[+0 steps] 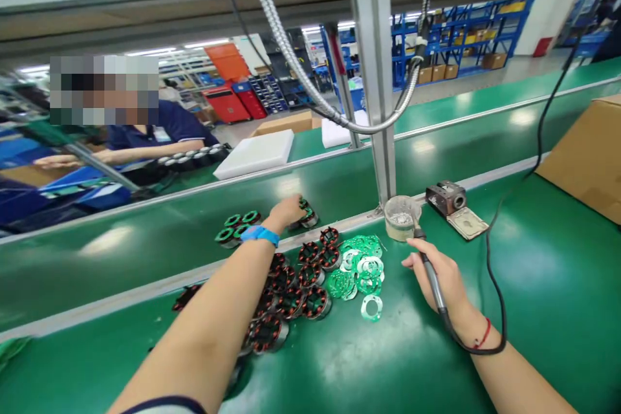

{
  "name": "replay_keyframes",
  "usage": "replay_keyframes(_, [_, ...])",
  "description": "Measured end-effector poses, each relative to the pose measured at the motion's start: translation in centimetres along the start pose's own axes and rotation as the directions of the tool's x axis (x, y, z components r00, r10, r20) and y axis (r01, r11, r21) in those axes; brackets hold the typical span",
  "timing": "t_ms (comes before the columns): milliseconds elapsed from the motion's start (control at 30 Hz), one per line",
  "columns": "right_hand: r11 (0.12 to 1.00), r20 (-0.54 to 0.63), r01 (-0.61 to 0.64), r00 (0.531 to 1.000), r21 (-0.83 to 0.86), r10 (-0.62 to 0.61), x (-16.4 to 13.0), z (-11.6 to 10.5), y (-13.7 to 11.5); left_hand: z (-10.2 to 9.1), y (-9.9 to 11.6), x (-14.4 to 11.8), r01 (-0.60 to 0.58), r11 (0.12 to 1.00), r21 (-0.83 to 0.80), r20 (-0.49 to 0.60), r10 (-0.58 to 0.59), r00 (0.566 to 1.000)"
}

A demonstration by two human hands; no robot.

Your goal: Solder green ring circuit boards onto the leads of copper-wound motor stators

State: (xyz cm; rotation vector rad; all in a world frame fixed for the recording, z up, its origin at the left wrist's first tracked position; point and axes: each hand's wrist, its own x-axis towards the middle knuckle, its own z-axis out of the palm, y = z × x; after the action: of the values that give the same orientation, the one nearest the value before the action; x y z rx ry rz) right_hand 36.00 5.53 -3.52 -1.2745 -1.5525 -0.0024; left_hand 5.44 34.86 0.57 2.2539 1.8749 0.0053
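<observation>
The left hand (290,210) is stretched far across onto the green conveyor belt (145,239), its fingers closed over a round motor stator with copper windings and a green ring board on top (307,216); how firmly it is gripped cannot be told. A blue wristband (260,235) is worn on that wrist. Just left of the hand, a small cluster of similar green-topped stators (237,228) stands on the belt.

The right hand (439,275) rests on the near green table mat (533,284) and is wrapped around a slim black soldering iron (429,268), whose black cable (490,259) loops behind the wrist and runs up to the right. A red string bracelet (484,334) is seen on that wrist. The iron's tip points toward a small clear round plastic cup (400,218), which stands just beyond the hand beside the metal post (376,77); pale greyish contents are seen in it, but what they are cannot be told.

Between the two arms, a heap of bare stators with red-brown windings (295,284) lies on the mat, and just right of it a loose pile of green ring-shaped circuit boards (361,265) is spread, one lying apart on the near side. Right of the cup, a small dark metal fixture (446,197) sits on the mat. A brown cardboard box (589,155) stands at the far right, its inside hidden. Across the belt, another person's arm (121,155) rests by a row of parts.
</observation>
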Motion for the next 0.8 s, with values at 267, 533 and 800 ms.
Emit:
replay_keyframes(267, [0.999, 0.043, -0.009, 0.999, 0.044, 0.008, -0.1, -0.8, -0.8, -5.4, -8.9, -5.1, 0.096, 0.990, -0.108, 0.070, -0.089, 0.994])
replay_keyframes(533, [0.993, 0.105, -0.115, 0.988, 0.012, 0.113, 0.0, -1.0, -0.1, -0.8, -17.9, -20.7, 0.167, 0.977, -0.136, 0.059, -0.160, 0.985])
replay_keyframes(800, [0.979, 0.000, -0.204, 0.979, 0.020, 0.204, -0.2, -1.2, 0.9, 2.1, -16.6, -29.4, 0.138, 0.971, -0.197, -0.194, -0.177, 0.965])
